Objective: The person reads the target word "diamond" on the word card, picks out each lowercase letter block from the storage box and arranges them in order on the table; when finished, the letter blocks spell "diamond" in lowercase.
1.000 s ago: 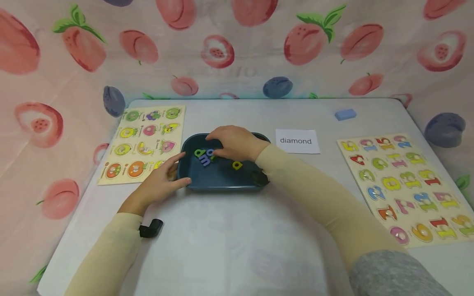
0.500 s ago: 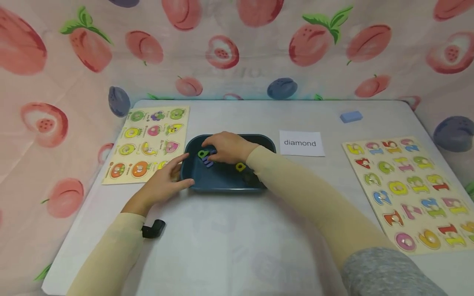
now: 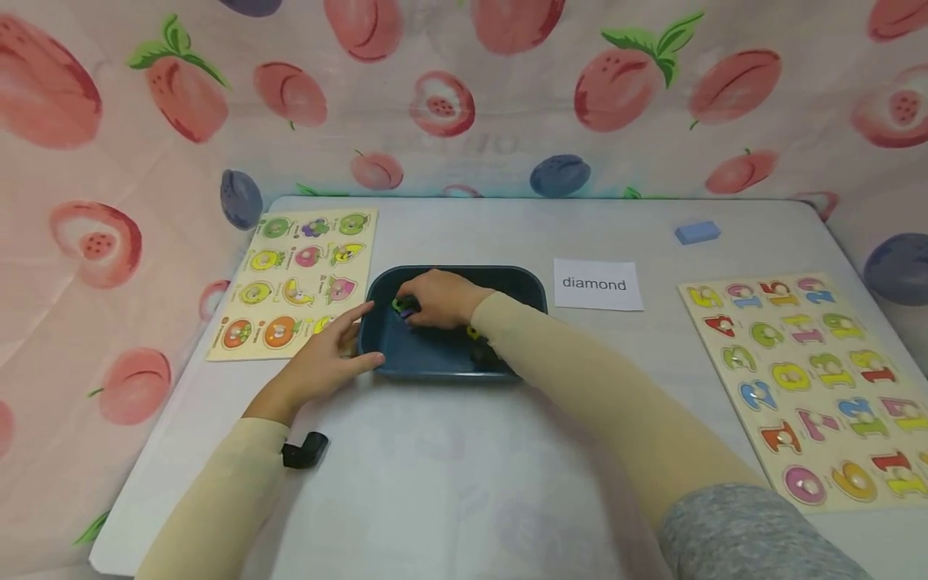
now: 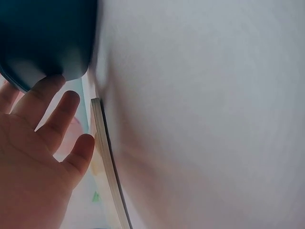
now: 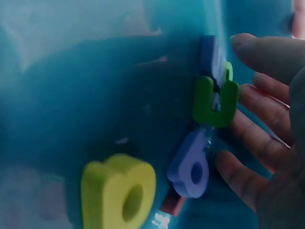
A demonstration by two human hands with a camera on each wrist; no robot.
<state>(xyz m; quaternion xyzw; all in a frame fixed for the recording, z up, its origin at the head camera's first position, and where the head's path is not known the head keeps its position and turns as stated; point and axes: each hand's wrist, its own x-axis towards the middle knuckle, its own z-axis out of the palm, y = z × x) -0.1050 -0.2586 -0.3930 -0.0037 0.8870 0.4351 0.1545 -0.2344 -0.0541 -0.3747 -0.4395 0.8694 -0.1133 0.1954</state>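
Observation:
A dark blue-green tray [image 3: 428, 354] stands mid-table with several small coloured letters in it. My left hand [image 3: 322, 362] is at its left end, thumb on the near rim and forefinger at the side wall; the left wrist view shows the other fingers [image 4: 62, 117] spread and fairly straight. Inside the tray my right hand [image 3: 444, 300] reaches down over the letters, partly hiding them. In the right wrist view its thumb and fingers stand apart beside a green U-shaped letter [image 5: 217, 107], a blue letter [image 5: 208, 55] and a purple letter [image 5: 190, 164]. Nearer lies a yellow letter [image 5: 119, 191].
A card reading "diamond" [image 3: 598, 284] lies right of the tray, a light blue block [image 3: 698, 233] behind it. A fruit puzzle board [image 3: 290, 282] lies at left, a number puzzle board [image 3: 805, 387] at right. A peach-print cloth [image 3: 500, 105] hangs behind the table.
My right hand has lowered slightly over the letters and covers more of them. My left hand stays at the tray's left end. The whole head view has shifted slightly.

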